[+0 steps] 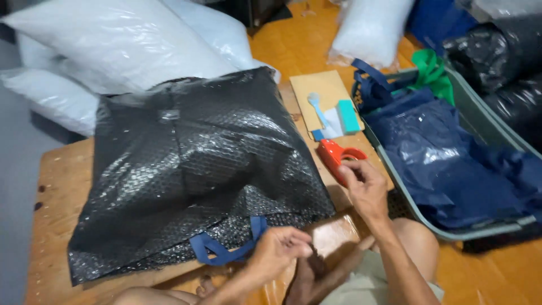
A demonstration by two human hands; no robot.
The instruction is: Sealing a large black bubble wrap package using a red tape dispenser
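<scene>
Right hand: your right hand [366, 186] grips the red tape dispenser [334, 156], fingers closed on it, at the table [53, 186] edge.
Left hand: your left hand [280, 248] pinches shut; on what, unclear.
Package: one black bubble-wrapped bundle [192, 164], blue strap [226, 248] beneath.
Around: white pillows behind; one bin with blue bags.

Orange-brown wooden floor [305, 48] extends beyond the fingers, toward the top of the view. A low wooden surface [56, 186] sits on it, left of the fingers. Grey floor area [17, 186] borders the surface at far left. White plastic-wrapped pillows [113, 39] are stacked at the far side. Lighting is even, with glare on plastic.
</scene>
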